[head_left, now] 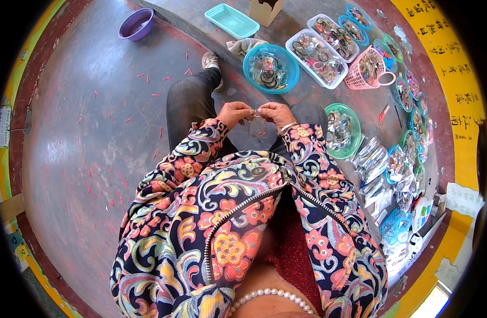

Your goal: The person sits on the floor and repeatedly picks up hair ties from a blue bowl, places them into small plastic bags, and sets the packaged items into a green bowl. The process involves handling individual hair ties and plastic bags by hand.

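My left hand point(236, 114) and my right hand point(277, 114) meet above my lap, fingertips pinched close together. Between them hangs a small see-through plastic bag point(257, 128), held at its top edge by both hands. What is inside the bag is too faint to make out. Just beyond my hands stands a round blue basin point(291, 71) holding bagged items and dark rings. Right of my knee is a green basin point(355, 139) with more small bagged pieces.
White trays point(328, 84) and a pink basket point(353, 79) of trinkets stand at the far right, with several small basins beyond. Packaged goods point(372, 159) lie along the right. A turquoise tray point(211, 16), cardboard box point(264, 11) and purple basin point(132, 33) stand farther off. Red scraps dot the floor.
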`<action>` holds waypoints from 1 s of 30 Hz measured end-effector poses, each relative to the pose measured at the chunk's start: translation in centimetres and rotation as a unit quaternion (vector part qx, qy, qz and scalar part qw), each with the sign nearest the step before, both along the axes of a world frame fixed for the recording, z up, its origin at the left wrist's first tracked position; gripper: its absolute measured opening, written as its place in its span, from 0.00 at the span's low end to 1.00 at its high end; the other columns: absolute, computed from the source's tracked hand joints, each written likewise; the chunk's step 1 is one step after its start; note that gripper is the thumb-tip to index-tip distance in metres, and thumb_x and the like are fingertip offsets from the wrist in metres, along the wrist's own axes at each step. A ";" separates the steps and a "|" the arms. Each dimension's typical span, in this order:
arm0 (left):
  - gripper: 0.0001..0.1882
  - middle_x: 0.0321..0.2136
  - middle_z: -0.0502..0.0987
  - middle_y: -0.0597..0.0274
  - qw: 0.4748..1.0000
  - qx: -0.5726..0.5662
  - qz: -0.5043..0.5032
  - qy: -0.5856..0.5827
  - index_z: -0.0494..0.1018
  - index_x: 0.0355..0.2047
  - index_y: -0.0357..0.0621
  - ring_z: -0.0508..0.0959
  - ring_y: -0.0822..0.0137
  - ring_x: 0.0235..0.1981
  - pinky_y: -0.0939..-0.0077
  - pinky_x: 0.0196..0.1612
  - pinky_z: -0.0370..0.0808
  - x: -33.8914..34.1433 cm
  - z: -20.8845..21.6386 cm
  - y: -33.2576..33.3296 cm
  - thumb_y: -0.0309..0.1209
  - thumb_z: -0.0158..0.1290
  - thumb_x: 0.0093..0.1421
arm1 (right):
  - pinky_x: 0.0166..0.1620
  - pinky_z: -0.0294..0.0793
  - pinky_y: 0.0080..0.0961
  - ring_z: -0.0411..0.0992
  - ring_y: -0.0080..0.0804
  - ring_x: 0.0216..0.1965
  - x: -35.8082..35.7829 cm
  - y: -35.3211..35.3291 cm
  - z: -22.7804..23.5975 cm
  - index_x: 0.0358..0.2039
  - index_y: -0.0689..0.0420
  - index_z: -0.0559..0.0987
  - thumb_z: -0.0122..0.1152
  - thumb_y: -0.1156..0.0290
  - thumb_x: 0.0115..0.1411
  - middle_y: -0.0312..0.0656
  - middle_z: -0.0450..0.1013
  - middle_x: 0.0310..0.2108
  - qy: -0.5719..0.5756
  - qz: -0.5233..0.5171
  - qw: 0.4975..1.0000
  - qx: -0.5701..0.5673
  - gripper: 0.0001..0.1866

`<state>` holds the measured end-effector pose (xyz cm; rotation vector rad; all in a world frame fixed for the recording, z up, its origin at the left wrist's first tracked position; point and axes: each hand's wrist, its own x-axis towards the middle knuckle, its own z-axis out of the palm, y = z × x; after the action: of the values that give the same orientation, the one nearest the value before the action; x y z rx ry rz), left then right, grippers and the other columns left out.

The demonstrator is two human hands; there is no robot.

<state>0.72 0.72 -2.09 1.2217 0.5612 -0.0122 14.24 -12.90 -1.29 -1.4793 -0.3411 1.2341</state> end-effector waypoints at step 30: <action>0.10 0.25 0.76 0.58 0.999 -0.046 -0.014 0.012 0.73 0.28 0.35 0.73 0.74 0.22 0.86 0.20 0.66 -0.3 0.0 -0.1 0.31 0.49 0.52 | 0.28 0.64 0.14 0.66 0.17 0.22 -0.4 0.2 0.8 0.28 0.59 0.76 0.60 0.68 0.48 0.34 0.72 0.23 0.034 -0.021 0.999 0.020 0.09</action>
<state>0.39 0.63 -2.06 1.1414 0.5594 -0.0762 13.83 -12.73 -0.47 -1.3996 -0.2856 1.2339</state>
